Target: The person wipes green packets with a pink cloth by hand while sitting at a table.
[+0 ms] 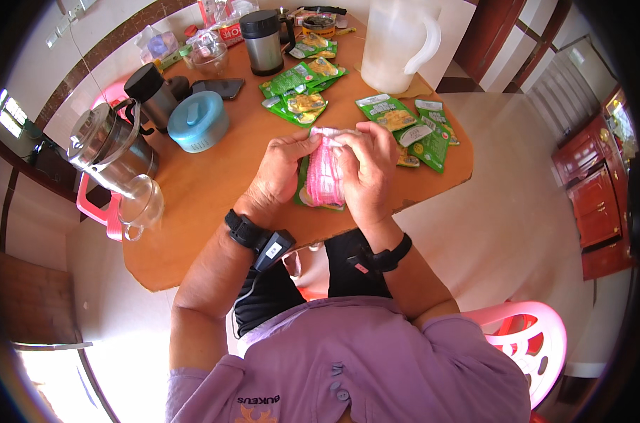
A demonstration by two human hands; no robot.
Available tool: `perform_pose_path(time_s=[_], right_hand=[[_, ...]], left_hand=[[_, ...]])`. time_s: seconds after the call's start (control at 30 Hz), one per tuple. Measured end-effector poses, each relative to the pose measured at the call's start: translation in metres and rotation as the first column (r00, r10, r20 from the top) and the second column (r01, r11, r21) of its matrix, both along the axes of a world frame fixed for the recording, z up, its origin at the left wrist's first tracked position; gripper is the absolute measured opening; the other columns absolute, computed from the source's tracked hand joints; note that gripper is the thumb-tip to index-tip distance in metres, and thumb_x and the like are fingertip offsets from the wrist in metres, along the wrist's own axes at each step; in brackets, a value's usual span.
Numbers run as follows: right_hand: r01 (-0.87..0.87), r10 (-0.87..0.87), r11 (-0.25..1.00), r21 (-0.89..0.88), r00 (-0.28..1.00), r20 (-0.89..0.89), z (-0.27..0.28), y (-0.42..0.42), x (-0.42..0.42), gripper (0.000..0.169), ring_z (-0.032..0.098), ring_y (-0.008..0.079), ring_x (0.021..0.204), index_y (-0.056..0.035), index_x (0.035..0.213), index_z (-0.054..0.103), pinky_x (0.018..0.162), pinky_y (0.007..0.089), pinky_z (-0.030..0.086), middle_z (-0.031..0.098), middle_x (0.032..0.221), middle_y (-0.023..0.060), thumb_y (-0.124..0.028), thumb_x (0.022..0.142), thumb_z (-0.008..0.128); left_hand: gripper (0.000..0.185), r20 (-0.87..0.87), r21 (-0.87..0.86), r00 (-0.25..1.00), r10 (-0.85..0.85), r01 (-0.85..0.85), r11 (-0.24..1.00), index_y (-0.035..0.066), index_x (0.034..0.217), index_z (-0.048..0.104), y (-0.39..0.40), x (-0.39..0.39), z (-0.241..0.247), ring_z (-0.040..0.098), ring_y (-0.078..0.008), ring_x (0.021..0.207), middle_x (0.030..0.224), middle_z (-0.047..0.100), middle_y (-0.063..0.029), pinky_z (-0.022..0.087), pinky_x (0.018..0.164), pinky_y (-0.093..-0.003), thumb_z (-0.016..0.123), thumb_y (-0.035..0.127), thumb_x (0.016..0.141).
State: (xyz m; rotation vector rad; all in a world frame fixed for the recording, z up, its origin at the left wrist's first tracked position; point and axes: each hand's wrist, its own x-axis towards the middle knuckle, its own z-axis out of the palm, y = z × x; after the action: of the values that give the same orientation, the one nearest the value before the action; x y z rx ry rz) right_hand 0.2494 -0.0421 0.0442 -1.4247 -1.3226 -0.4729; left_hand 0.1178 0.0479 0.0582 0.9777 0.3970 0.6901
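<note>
A folded pink-and-white checked cloth (324,177) is held above the near part of the table. The thumb and fingers of my left hand (284,163) pinch its far left corner. At the far right edge, my right hand (372,166) grips it with bent fingers. Partly hidden beneath the cloth is a green packet (301,186); whether a hand touches it, I cannot tell. Several green-and-yellow snack packets (431,143) lie just right of my right hand. Beyond my left hand is another loose pile of green packets (288,79).
On the wooden table (209,201) stand a translucent plastic pitcher (391,47), a blue lidded container (197,124), a steel kettle (108,148) and a lidded steel mug (264,45). A glass cup (143,201) sits near the left edge. A phone (222,88) lies behind the container.
</note>
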Motion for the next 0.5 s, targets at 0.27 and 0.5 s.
perform_pose_path(time_s=[0.27, 0.5], right_hand=[[-0.231, 0.211, 0.971, 0.065, 0.951, 0.225, 0.021, -0.001, 0.013, 0.016, 0.058, 0.0300, 0.103, -0.0101, 0.087, 0.063, 0.090, 0.0417, 0.040, 0.059, 0.099, 0.0068, -0.001, 0.074, 0.068], [-0.181, 0.180, 0.980, -0.085, 0.983, -0.020, 0.005, 0.016, 0.013, 0.019, 0.060, 0.0270, 0.093, -0.0099, 0.089, 0.058, 0.082, 0.0406, 0.040, 0.061, 0.094, 0.0049, -0.001, 0.076, 0.068]], left_hand=[[0.028, -0.031, 0.048, 0.999, -0.028, 0.030, 0.998, -0.006, 0.118, 0.062, 0.007, -0.001, -0.008, 0.064, -0.0169, 0.098, 0.111, 0.067, -0.0115, 0.051, 0.088, -0.0315, 0.055, 0.014, 0.100], [0.029, 0.025, -0.025, 1.000, 0.016, -0.015, 1.000, -0.006, 0.118, 0.064, -0.001, 0.002, -0.002, 0.065, -0.0137, 0.093, 0.106, 0.069, -0.0089, 0.052, 0.087, -0.0291, 0.062, 0.014, 0.097]])
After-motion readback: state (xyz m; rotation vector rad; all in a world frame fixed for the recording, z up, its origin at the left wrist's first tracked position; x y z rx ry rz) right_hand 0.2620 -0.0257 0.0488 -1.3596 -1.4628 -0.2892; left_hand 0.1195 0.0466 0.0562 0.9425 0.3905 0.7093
